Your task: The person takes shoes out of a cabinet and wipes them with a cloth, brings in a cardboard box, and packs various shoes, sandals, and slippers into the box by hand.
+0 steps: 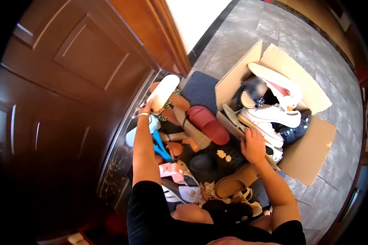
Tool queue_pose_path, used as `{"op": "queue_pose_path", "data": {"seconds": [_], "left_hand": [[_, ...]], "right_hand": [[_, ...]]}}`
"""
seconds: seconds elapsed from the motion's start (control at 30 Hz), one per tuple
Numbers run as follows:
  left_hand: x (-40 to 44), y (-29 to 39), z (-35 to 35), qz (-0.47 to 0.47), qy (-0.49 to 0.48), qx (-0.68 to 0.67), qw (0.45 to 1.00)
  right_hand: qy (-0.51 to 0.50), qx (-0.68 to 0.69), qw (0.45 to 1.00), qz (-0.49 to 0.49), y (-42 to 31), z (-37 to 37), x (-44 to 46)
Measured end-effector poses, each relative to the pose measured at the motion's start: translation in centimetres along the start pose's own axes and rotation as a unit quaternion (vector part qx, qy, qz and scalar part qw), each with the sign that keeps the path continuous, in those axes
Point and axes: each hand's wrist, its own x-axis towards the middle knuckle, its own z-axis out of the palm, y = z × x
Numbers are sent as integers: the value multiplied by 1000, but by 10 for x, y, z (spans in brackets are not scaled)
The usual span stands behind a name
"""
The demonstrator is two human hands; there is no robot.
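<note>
My left hand [146, 107] grips the lower end of a cream-coloured slipper [165, 93], whose pale sole faces up. Brown sandals [178, 101] lie just under and beside it on the floor. My right hand [254, 146] is at the near side of an open cardboard box [308, 151], its fingers bent over the edge close to the white sneakers [270, 118]. Inside the box are a pale flat shoe [278, 79], black sandals [249, 94] and a shiny black shoe [296, 128], piled on one another.
Between my arms lie red slippers [208, 124], a black clog [203, 163], a tan slipper [235, 181], a pink slide [171, 171] and blue-strapped footwear [162, 147]. A brown door [81, 61] stands at left. A dark mat [199, 90] and grey tiles [241, 24] extend beyond.
</note>
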Motion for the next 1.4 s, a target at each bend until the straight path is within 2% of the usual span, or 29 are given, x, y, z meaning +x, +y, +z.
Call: {"op": "queue_pose_path", "data": {"seconds": [0.03, 0.07, 0.13, 0.17, 0.2, 0.27, 0.33, 0.37, 0.4, 0.5, 0.53, 0.57, 0.6, 0.63, 0.67, 0.7, 0.73, 0.8, 0.9, 0.93, 1.0, 1.07, 1.13, 1.2, 1.23, 1.27, 1.33, 1.37, 1.4], "left_hand": [[18, -16, 9, -4, -62, -26, 998], [19, -16, 15, 64, -201, -70, 975], [-7, -13, 25, 115, -193, -85, 971], [-7, -11, 29, 81, -130, -73, 985], [-5, -8, 21, 75, -226, -89, 967], [-6, -7, 13, 94, -111, 6, 989], [-22, 3, 0, 134, -109, 119, 978], [-11, -6, 1, 169, -146, 140, 965], [-14, -6, 3, 224, -88, 265, 934], [-30, -6, 22, 177, -147, 16, 973], [2, -30, 30, 134, -170, 19, 976], [-3, -3, 17, 85, -150, 109, 979], [-43, 23, 9, 83, -146, -22, 986], [-54, 29, -7, 151, -142, -75, 975], [-107, 76, -31, 174, -148, -54, 972], [-133, 102, -59, 214, -193, -57, 956], [-162, 134, -86, 273, -226, 21, 935], [-243, 207, -127, 306, -322, 25, 895], [-293, 265, -158, 387, -456, 54, 799], [-313, 288, -148, 467, -454, 90, 754], [-366, 321, -114, 457, -421, 138, 771], [-395, 339, -66, 502, -397, 185, 746], [-422, 351, -16, 572, -351, 311, 673], [-436, 353, 39, 578, -339, 452, 589], [-445, 347, 66, 544, -332, 473, 609], [-444, 337, 97, 571, -327, 502, 562], [-451, 315, 138, 565, -326, 556, 516], [-445, 296, 159, 607, -316, 575, 448], [-448, 288, 169, 592, -354, 599, 407]], "right_hand": [[1, -5, 1000, -3, 1, 1, 1], [3, -6, 1000, -15, 3, 2, 1], [4, -15, 1000, -11, 2, 2, 1], [1, -14, 1000, -4, 2, 3, -1], [0, -13, 1000, 1, 2, 4, -1], [1, -12, 1000, 3, 3, 5, 1], [0, -13, 1000, 4, 4, 7, -2], [5, -10, 1000, 3, 4, 7, -3], [1, -6, 1000, 4, 3, 7, -4], [-15, 0, 1000, 9, 5, 6, -5], [-9, -15, 1000, 9, 8, 9, -8], [10, -25, 1000, -1, 7, 6, -8], [14, -20, 1000, 0, 10, 9, -8], [15, -23, 1000, 1, 13, 11, -10], [20, -9, 1000, -8, 15, 12, -11], [24, -10, 1000, -4, 16, 14, -12], [27, -10, 1000, -2, 17, 16, -12], [31, -6, 1000, 2, 20, 18, -13], [24, 1, 1000, 5, 22, 17, -18], [24, 2, 1000, 2, 21, 16, -17], [17, 18, 1000, 6, 20, 14, -17], [39, 40, 998, 9, 22, 16, -17], [78, 156, 984, 34, 22, 10, -18], [156, 276, 947, 50, 24, 8, -19], [206, 315, 926, 37, 30, 7, -19], [247, 340, 905, 65, 34, 11, -20], [269, 406, 857, 167, 44, 25, -20], [265, 406, 855, 182, 47, 20, -20], [258, 405, 855, 197, 50, 14, -21]]}}
